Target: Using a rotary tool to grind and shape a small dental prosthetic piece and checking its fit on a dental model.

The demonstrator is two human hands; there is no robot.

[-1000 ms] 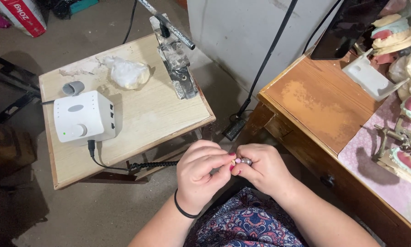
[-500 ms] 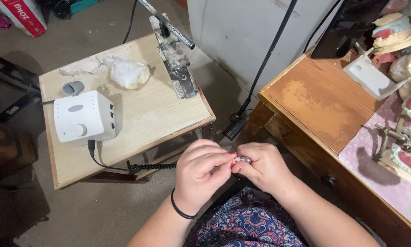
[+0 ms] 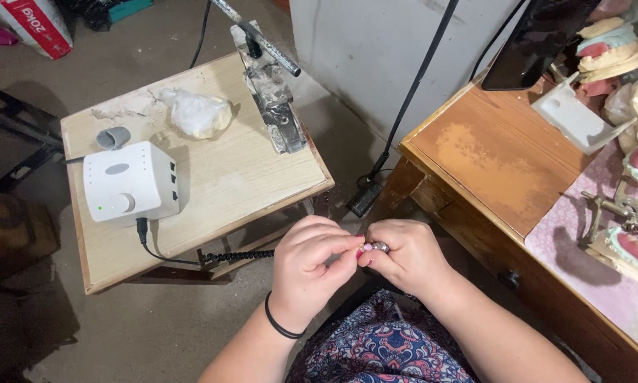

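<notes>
Nothing moved; both hands' (image 3: 315, 266) grip pinches small metal handpiece tip (image 3: 380, 247).

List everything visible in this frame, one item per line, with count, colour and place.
small metal handpiece tip: 1, silver, pinched between both hands
control box: 1, white, on side table
side table: 1, light wood, left
coiled cable: 1, black, from box toward hands
white lump: 1, table's far side
metal clamp: 1, grey, table's far edge
desk: 1, brown wood, right
denture models: several, pink and white, on desk
wristband: 1, black, left wrist
left hand: 1
right hand: 1
</notes>
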